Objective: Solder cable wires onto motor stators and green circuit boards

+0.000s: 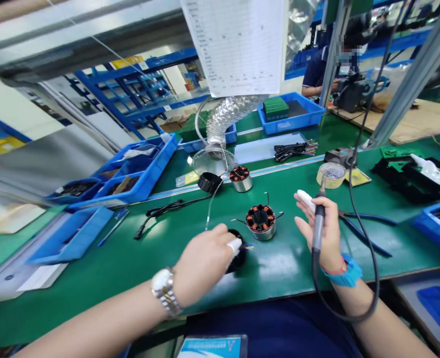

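Observation:
My left hand (207, 261) grips a black round housing (238, 264) on the green bench, its fingers closed over the rim and partly hiding it. Coloured wire ends (248, 246) stick out on the housing's right side. Between thumb and fingers, my right hand (327, 231) holds a soldering iron (318, 228), its tip near a round tin (330, 175); whether they touch I cannot tell. A copper-wound motor stator (261, 222) with upright leads sits between my hands. Behind it are a second stator (241, 179) and another black housing (210, 182) with a black cable.
Blue-handled pliers (367, 223) lie right of my right hand. A bundle of black cables (294, 150) rests at the back. Blue bins (130, 174) stand at left. A foil duct (223, 117) hangs behind the stators. Across the bench, a person (318, 72) sits by a machine.

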{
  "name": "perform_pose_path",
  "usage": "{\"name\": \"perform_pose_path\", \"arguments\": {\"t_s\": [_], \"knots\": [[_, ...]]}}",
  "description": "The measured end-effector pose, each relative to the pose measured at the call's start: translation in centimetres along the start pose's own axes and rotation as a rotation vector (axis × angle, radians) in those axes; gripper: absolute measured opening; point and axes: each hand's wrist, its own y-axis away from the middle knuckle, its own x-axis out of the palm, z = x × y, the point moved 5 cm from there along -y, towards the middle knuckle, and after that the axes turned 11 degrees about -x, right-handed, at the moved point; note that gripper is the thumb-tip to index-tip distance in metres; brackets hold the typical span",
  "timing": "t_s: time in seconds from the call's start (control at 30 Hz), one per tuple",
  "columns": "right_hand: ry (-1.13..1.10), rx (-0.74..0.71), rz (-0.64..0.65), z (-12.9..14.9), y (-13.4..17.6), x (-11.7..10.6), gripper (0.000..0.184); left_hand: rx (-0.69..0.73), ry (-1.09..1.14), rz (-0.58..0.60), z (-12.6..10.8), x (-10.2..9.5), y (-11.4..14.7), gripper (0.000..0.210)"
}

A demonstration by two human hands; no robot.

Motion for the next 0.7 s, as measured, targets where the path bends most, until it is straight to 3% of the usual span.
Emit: {"name": "perform_pose_path", "arguments": {"t_s": [0.07,0.13,0.27,0.33,0.53,0.7], "knots": [[0.123,-0.030,0.044,1.5,0.4,0.1,0.033,-0.006,0.173,-0.055,2.3,-0.8,0.9,0.020],[0.229,-0.107,0.157,3.3,0.9,1.1,0.027,0.020,0.371,-0.060,3.0,-0.1,1.7,0.021],[0.360,-0.242,0.527,6.1,2.6,4.6,0.030,-0.009,0.600,-0.129,1.9,2.5,2.1,0.018],[0.406,-0.245,0.634,6.4,3.4,5.8,0.027,-0.029,0.640,-0.182,1.2,3.1,2.2,0.018],[0.501,-0.257,0.720,6.1,4.2,6.7,0.019,0.017,0.697,-0.229,1.2,3.1,2.9,0.017],[0.458,-0.350,0.788,6.9,4.1,7.4,0.027,0.030,0.710,-0.244,1.3,3.2,3.2,0.019]]}}
